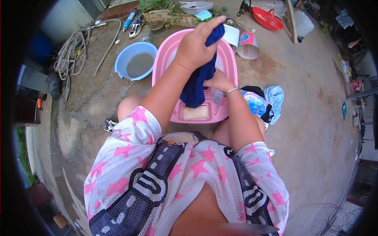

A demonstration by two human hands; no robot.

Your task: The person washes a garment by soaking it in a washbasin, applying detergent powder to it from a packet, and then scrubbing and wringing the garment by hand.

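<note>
A dark blue wet-looking cloth garment (pixel 193 88) hangs over a pink plastic washtub (pixel 158 65) with a built-in ribbed washboard. My left hand (pixel 196 44) grips the upper part of the cloth above the tub, with the thumb side raised. Lower down, my right hand (pixel 220 81), with a bangle at the wrist, holds the cloth's right edge. A pale yellow bar of soap (pixel 195 112) lies in the recess at the tub's near end, just below the cloth. Beside the washboard is a translucent object (pixel 217 96) that I cannot identify. Cloth and hands hide much of the tub's inside.
A blue basin (pixel 120 63) holding murky water stands left of the tub. Crumpled clothes (pixel 274 98) lie on the concrete at right. Beyond are a tipped bucket (pixel 248 47), a red basket (pixel 267 20) and a shoe (pixel 135 29). A coiled hose (pixel 72 54) lies far left.
</note>
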